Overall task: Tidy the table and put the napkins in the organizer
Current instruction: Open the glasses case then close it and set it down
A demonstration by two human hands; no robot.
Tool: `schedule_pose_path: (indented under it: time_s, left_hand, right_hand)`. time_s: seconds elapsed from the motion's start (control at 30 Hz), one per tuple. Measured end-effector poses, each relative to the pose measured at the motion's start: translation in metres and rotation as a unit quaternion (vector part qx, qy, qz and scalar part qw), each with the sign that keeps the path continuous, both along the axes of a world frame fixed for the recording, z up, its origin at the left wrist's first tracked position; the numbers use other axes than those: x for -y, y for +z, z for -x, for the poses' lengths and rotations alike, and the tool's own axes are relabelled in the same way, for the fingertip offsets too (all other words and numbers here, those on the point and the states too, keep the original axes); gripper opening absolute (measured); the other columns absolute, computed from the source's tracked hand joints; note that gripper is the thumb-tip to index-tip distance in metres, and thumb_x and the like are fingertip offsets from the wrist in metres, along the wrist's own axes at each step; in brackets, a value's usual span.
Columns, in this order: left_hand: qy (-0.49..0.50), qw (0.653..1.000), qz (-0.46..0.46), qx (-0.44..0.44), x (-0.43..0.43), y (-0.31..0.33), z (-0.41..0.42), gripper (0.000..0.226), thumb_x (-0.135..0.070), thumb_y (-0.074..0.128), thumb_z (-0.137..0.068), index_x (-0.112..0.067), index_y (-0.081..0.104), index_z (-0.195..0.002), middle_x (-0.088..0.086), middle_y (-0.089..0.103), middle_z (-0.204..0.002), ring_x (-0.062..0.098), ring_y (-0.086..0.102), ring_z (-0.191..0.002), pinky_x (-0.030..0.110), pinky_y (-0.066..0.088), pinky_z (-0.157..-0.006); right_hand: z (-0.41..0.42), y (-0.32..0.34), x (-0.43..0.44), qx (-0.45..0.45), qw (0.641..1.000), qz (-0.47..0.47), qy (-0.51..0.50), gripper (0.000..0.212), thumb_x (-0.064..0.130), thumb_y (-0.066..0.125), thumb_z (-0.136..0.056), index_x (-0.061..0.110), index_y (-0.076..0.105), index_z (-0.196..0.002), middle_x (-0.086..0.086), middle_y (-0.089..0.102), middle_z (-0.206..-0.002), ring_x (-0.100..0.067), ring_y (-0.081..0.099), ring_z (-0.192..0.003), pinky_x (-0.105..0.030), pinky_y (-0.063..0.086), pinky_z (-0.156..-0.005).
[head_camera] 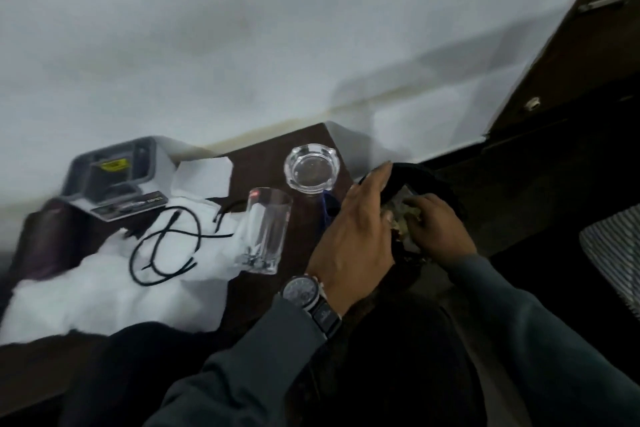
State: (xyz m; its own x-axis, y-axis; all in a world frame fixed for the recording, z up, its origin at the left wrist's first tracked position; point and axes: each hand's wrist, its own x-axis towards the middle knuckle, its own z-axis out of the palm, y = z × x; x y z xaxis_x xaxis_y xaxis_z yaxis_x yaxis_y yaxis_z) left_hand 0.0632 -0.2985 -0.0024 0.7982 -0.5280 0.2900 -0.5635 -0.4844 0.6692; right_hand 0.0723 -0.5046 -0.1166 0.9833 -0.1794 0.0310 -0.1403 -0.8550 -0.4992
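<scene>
I count one glass point(263, 232), one ashtray point(313, 167) and one organizer point(114, 173). My left hand point(353, 229) grips the black bag point(426, 173) by its rim, and my right hand point(438, 227) clutches crumpled litter point(398, 210) inside.

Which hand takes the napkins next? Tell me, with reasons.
Left, likely. The left hand, gripping only the rim of the black bag, is beside the table and nearer the napkins. The right hand is farther off, fingers curled on crumpled waste inside the bag.
</scene>
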Motion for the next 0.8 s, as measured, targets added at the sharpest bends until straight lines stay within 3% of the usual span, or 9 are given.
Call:
schedule_pose_path:
  time_s: [0.17,0.27,0.33,0.4,0.53,0.63,0.7,0.73,0.8]
  left_hand:
    - [0.063,0.997,0.028,0.037,-0.068,0.021,0.002,0.059,-0.004,0.056,-0.099,-0.007,0.037,-0.154,0.004,0.053,-0.153,0.018,0.052,-0.139,0.021,0.036,-0.116]
    - [0.087,0.993,0.068,0.040,-0.109,0.033,0.005,0.060,-0.006,0.058,-0.099,-0.017,0.035,-0.154,-0.002,0.057,-0.150,0.009,0.058,-0.132,0.017,0.044,-0.107]
    - [0.110,0.989,0.089,0.036,-0.139,0.040,0.008,0.062,-0.011,0.057,-0.101,-0.025,0.030,-0.154,-0.008,0.058,-0.149,-0.001,0.057,-0.131,0.011,0.044,-0.101]
    - [0.130,0.987,0.082,0.038,-0.172,0.041,0.012,0.062,-0.015,0.056,-0.102,-0.027,0.027,-0.155,-0.008,0.056,-0.151,0.002,0.055,-0.134,0.015,0.046,-0.102]
    - [0.187,0.979,0.063,0.048,-0.239,0.032,0.021,0.058,-0.011,0.059,-0.099,-0.012,0.038,-0.153,0.001,0.061,-0.145,0.014,0.059,-0.133,0.032,0.050,-0.105]
    - [0.231,0.972,0.044,0.015,-0.273,0.033,0.023,0.058,-0.011,0.061,-0.096,-0.015,0.041,-0.151,0.004,0.066,-0.139,0.022,0.063,-0.128,0.037,0.052,-0.102]
    - [0.256,0.966,0.046,0.000,-0.289,0.034,0.021,0.055,-0.011,0.062,-0.095,-0.015,0.044,-0.147,0.005,0.068,-0.136,0.025,0.065,-0.125,0.037,0.053,-0.099]
    - [0.263,0.963,0.049,0.002,-0.293,0.035,0.018,0.053,-0.011,0.063,-0.094,-0.013,0.047,-0.144,0.006,0.069,-0.134,0.026,0.066,-0.122,0.038,0.054,-0.097]
    - [0.272,0.961,0.056,0.008,-0.299,0.036,0.012,0.046,-0.010,0.064,-0.094,-0.011,0.051,-0.138,0.007,0.070,-0.131,0.029,0.069,-0.116,0.040,0.056,-0.094]
  right_hand:
    - [0.007,0.053,-0.029,0.113,0.992,-0.050,-0.030,0.029,-0.001,0.070,-0.088,0.000,0.072,-0.117,-0.019,0.069,-0.114,-0.033,0.069,-0.096,-0.039,0.055,-0.088]
    - [0.011,0.085,-0.058,0.156,0.986,-0.059,-0.033,0.025,0.001,0.070,-0.090,0.004,0.072,-0.114,-0.015,0.070,-0.111,-0.021,0.063,-0.083,-0.017,0.043,-0.081]
    - [0.012,0.106,-0.083,0.174,0.983,-0.059,-0.015,0.023,0.003,0.070,-0.091,0.007,0.072,-0.113,-0.012,0.070,-0.109,-0.018,0.061,-0.081,-0.013,0.040,-0.079]
    - [0.014,0.126,-0.112,0.187,0.981,-0.054,0.001,0.022,0.005,0.070,-0.091,0.012,0.073,-0.112,-0.006,0.070,-0.107,-0.014,0.060,-0.080,-0.016,0.043,-0.080]
    - [0.019,0.155,-0.172,0.194,0.979,-0.045,0.052,0.021,0.006,0.071,-0.091,0.016,0.073,-0.109,-0.003,0.070,-0.105,-0.015,0.065,-0.078,-0.026,0.052,-0.082]
    - [0.024,0.172,-0.212,0.207,0.976,-0.019,0.072,0.021,0.003,0.073,-0.089,0.013,0.075,-0.106,-0.004,0.073,-0.106,-0.009,0.063,-0.090,-0.004,0.040,-0.090]
    - [0.027,0.180,-0.229,0.212,0.975,-0.027,0.059,0.021,0.000,0.072,-0.087,0.015,0.076,-0.100,-0.003,0.074,-0.104,-0.008,0.063,-0.092,0.005,0.033,-0.088]
    - [0.028,0.183,-0.233,0.207,0.976,-0.044,0.046,0.021,0.001,0.070,-0.087,0.019,0.075,-0.098,-0.001,0.074,-0.102,-0.009,0.064,-0.090,0.003,0.037,-0.087]
    - [0.027,0.186,-0.231,0.185,0.980,-0.075,0.015,0.019,0.008,0.067,-0.091,0.025,0.074,-0.098,0.003,0.074,-0.104,-0.012,0.068,-0.088,-0.019,0.053,-0.091]
